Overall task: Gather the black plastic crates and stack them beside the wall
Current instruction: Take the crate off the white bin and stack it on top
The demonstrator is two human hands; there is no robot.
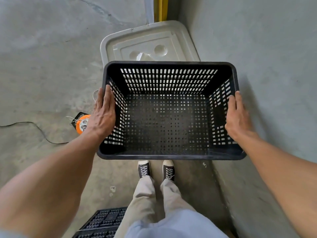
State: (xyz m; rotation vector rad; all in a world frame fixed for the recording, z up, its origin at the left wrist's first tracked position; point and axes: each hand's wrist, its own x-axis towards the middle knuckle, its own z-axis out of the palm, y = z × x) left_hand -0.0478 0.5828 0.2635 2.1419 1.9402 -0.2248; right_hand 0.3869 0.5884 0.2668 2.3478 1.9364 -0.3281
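Observation:
A black perforated plastic crate is upright and empty in the middle of the view, above the floor in front of my feet. My left hand lies flat against its left wall and rim. My right hand presses against its right wall. Both hands clamp the crate between them. The grey wall rises just to the right of the crate. Another black crate lies upside down on the floor at the bottom left, behind my legs, partly cut off by the frame.
A white plastic bin lid lies beyond the crate by the wall corner. An orange cable reel with a black cord sits on the concrete floor to the left. A yellow post stands at the back.

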